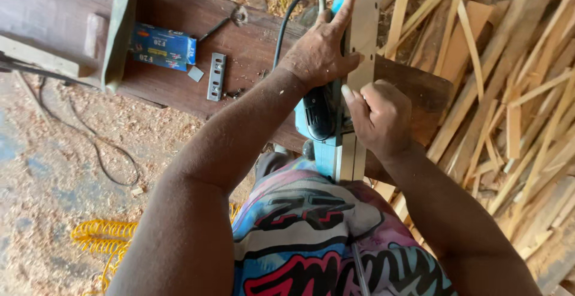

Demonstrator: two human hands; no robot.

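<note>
A light-blue electric planer [335,134] rests turned on its side on a dark wooden workbench [197,26], its flat grey sole plate facing right. My left hand [320,47] presses over the planer's body, fingers stretched toward its front end. My right hand [380,116] is curled against the sole plate near the middle; whether it pinches a small tool there I cannot tell. A black power cord [287,20] loops up from the planer.
On the bench lie a blue cardboard box [163,46], a metal blade plate [216,76], a small grey piece [195,73] and a grey-green block [118,32]. Many wood strips [509,92] pile at right. Sawdust floor, black cable [96,146] and yellow coiled hose [102,239] at left.
</note>
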